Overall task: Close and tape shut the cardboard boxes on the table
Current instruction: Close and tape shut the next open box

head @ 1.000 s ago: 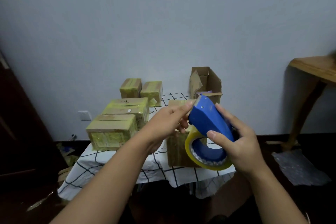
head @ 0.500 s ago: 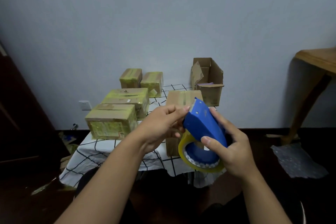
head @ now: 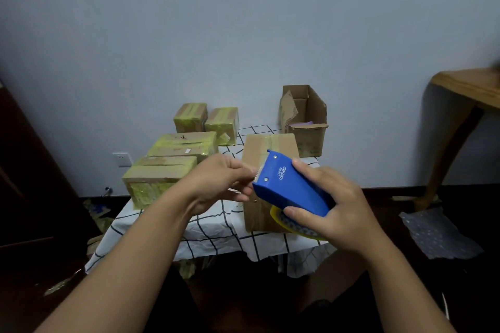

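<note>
The tall brown cardboard box (head: 266, 165) with its flaps folded shut stands upright on the tabletop (head: 216, 235), which is draped in a white cloth with a black grid, near the front edge and straight ahead of the person. In the head view, the only view, it sits directly behind both hands, so the coming move is a short reach forward and down. A pale strip seems to run front to back along the middle of its top, though whether that is tape I cannot tell for sure. The box's long axis runs vertically, its top running away from the camera.

The right hand (head: 332, 205) wraps its grip firmly around the blue plastic tape dispenser (head: 289, 186), fingers over the top and thumb beneath, with the yellowish tape roll (head: 295, 227) showing under the palm. The toothed cutter end points left and away, toward the box top. The left hand (head: 216, 181) pinches at that cutter edge, apparently holding the loose tape end; the tape itself is too clear to make out there.

My judgement: the right hand leads, carrying the dispenser along the top seam, while the left hand anchors the tape end.

Behind, an open brown cardboard box (head: 305, 121) with raised flaps waits by the wall. Four boxes wrapped in yellowish tape (head: 173, 154) stand to the left.
</note>
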`<state>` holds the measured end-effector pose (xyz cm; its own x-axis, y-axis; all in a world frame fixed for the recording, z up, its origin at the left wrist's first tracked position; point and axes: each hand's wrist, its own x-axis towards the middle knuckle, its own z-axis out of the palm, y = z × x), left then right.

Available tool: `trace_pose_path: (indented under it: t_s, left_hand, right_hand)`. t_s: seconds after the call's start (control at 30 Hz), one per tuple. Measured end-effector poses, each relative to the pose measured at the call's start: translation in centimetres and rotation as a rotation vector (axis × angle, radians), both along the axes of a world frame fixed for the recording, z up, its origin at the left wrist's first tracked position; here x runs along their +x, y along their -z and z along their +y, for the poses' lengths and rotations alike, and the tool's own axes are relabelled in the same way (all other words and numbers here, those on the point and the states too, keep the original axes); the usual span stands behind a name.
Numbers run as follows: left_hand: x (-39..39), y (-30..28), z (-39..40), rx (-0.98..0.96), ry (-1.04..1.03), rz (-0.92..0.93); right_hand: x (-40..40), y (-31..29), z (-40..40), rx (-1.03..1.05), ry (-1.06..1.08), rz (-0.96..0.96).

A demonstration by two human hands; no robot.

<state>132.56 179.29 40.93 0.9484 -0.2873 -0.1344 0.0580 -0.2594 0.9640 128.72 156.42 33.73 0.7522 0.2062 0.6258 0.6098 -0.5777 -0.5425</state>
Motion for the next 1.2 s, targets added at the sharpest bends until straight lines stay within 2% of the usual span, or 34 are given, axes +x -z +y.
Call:
trace_pose_path:
  t_s: [0.17, 0.4, 0.53, 0.73, 0.9, 1.03, 1.2]
  left_hand:
    - [0.7, -0.1, 0.2, 0.078, -0.034, -0.055]
    - [2.4, 0.5, -0.5, 0.058, -0.109, -0.115]
    - [4.6, 0.3, 0.7, 0.109, -0.244, -0.189]
    - [5.4, 1.3, 0.3, 0.061, -0.248, -0.185]
    - [5.3, 3.3, 0.2, 0.010, -0.289, -0.111]
    - [5.0, 4.0, 0.2, -0.069, -0.302, -0.045]
    - [5.2, 4.8, 0.2, -0.017, -0.320, -0.016]
  right_hand:
    - [0.2, 0.0, 0.0, -0.033, 0.002, -0.028]
    - [1.4, -1.8, -1.7, -0.096, -0.019, 0.046]
    - [1.8, -3.7, -4.3, -0.144, 0.001, 0.082]
    - [3.3, -6.0, -6.3, -0.222, -0.052, 0.246]
    - [4.8, -6.8, -6.8, -0.282, -0.084, 0.425]
    - [5.7, -6.7, -6.9, -0.324, -0.077, 0.469]
    - [6.5, -6.8, -6.8, -0.356, -0.079, 0.509]
